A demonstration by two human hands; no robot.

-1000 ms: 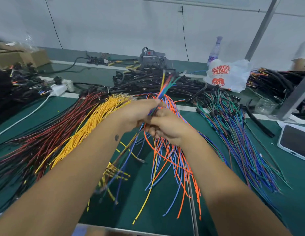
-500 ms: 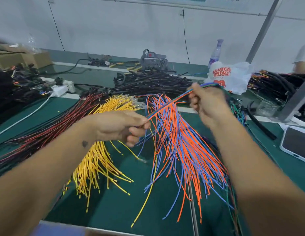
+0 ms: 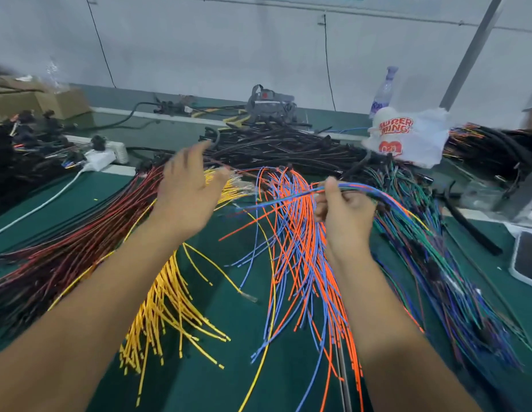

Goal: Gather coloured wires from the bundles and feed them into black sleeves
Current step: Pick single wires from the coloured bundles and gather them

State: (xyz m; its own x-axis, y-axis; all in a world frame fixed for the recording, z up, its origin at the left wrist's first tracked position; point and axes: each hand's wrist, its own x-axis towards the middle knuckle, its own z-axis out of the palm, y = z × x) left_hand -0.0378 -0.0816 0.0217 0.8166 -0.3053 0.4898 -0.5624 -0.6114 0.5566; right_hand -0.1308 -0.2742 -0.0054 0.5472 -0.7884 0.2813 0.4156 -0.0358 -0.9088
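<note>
My right hand [image 3: 345,215] grips a small gathered bunch of blue, orange and yellow wires [image 3: 386,199], which arches out to the right over the green-and-blue bundle [image 3: 455,281]. My left hand [image 3: 187,188] hovers with fingers spread and holds nothing, above the far ends of the yellow bundle [image 3: 166,301] and the red-black bundle [image 3: 71,248]. An orange-and-blue bundle [image 3: 306,263] fans down the green mat between my arms. A heap of black sleeves [image 3: 276,147] lies just beyond my left hand's fingertips.
A white printed plastic bag [image 3: 407,138] and a spray bottle [image 3: 383,90] stand at the back right. A white power strip [image 3: 110,153] and cardboard boxes [image 3: 35,102] sit at the back left. A tablet [image 3: 526,260] lies at the right edge.
My left hand has let go of the wire bunch and risen toward the black sleeves with fingers spread. My right hand has come down and nearer, keeping the bunch.
</note>
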